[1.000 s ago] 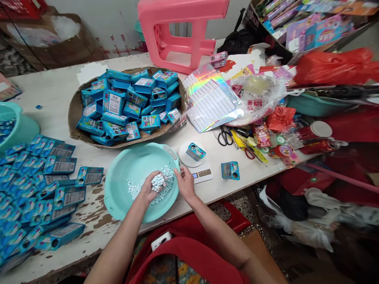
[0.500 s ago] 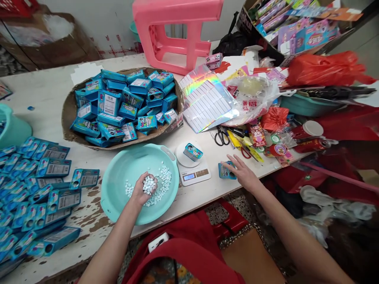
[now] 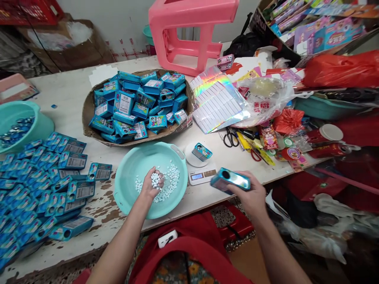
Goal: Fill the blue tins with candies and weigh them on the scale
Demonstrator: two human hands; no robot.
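My left hand (image 3: 150, 183) is cupped, palm up, around a handful of small pale candies (image 3: 156, 180) inside a turquoise basin (image 3: 122, 169). More loose candies (image 3: 172, 176) lie on the basin floor beside it. Lifted off the table, a blue tin (image 3: 229, 180) with a dark round opening on top is gripped in my right hand (image 3: 251, 193). Between the basin and that tin stands a small white digital scale (image 3: 203, 177), its display lit but too blurred to read. Another blue tin (image 3: 202, 151) rests on the scale's round plate.
A cardboard tray (image 3: 89, 118) heaped with blue tins sits behind the basin. Rows of blue tins (image 3: 35, 189) cover the left side, near a turquoise tub (image 3: 44, 122). Scissors (image 3: 230, 138), holographic sheets (image 3: 219, 102) and bags crowd the right. A pink stool (image 3: 192, 12) stands behind.
My right hand has closed on the tin that lay on the table and raised it towards the scale. My left hand still cups candies in the basin. The view has shifted left.
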